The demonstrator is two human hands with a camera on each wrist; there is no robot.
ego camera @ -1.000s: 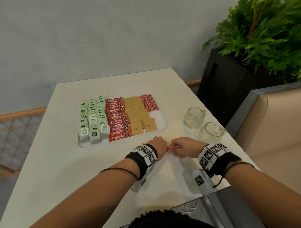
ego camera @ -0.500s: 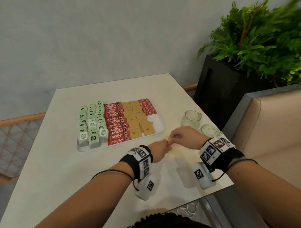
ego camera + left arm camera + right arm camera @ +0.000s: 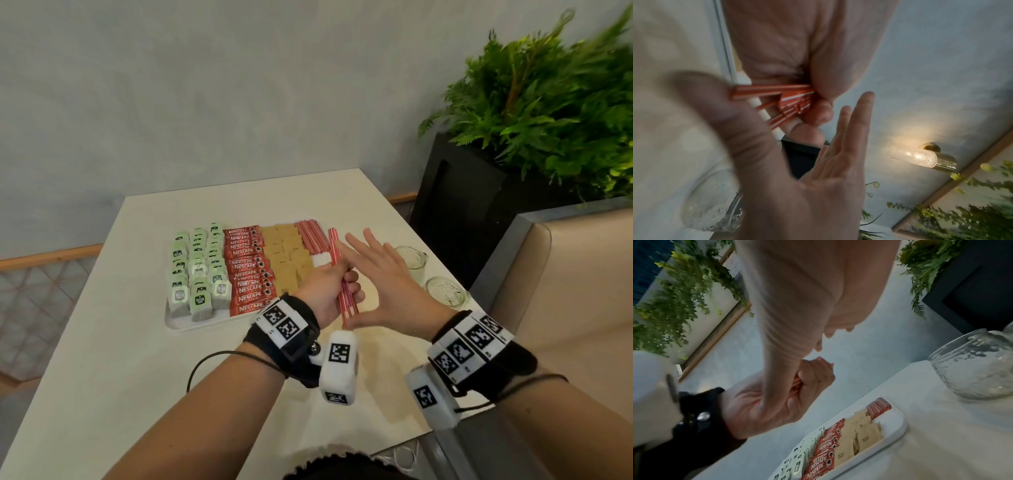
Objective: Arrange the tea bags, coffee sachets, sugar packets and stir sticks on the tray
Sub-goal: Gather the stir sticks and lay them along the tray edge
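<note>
Left hand (image 3: 325, 294): fist clenched round stir sticks (image 3: 337, 270); thin red-and-white striped bundle held above tabletop (image 3: 102, 359), just right of tray (image 3: 178, 323)
Axis: long axis runs near-to-far, far ends tilted up
Right hand (image 3: 387, 291): fingers straight and spread, thumb at the bundle's near end

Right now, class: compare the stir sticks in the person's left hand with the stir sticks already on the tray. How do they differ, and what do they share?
The stir sticks in the left hand are held up off the table, gripped by curled fingers; the stir sticks on the tray lie flat, untouched. The held bundle has uneven ends in the left wrist view; the tray group lies in a neat side-by-side row. The held bundle looks smaller. Both are thin red-and-white striped sticks.
</note>
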